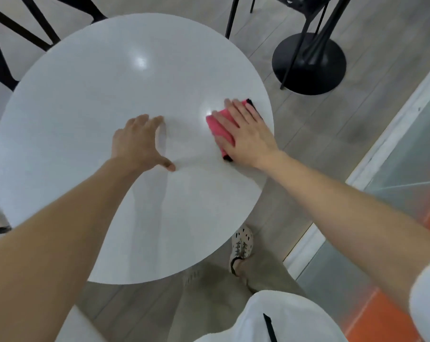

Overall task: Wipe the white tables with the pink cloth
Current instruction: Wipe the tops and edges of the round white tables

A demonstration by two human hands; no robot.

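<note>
**Right hand pressing pink cloth flat at worktop's right edge**

Your right hand (246,134) is lying palm down on the pink cloth (220,130), fingers extended and spread, not curled around it; you are pressing the cloth rather than gripping it. The cloth is sitting folded on the round white worktop (98,95), close to its right rim, with a dark edge showing beyond your fingertips and again near your wrist. Most of the cloth is lying under your palm; its pink left side is showing beside your thumb.

Your left hand (137,141) is resting open on the worktop near its middle, fingers splayed, thumb pointing toward the near edge, holding nothing. It is sitting well apart from the cloth, with bare surface between the two hands.

Both forearms are reaching across the near part of the worktop. The surface is reflecting two bright light spots, one just beside the cloth.

Your shoe (242,245) is standing on the grey plank floor (320,124) just past the near right rim. A black chair (9,40) is standing at the far left, and a black round pedestal base (309,62) on the floor at the far right.
</note>
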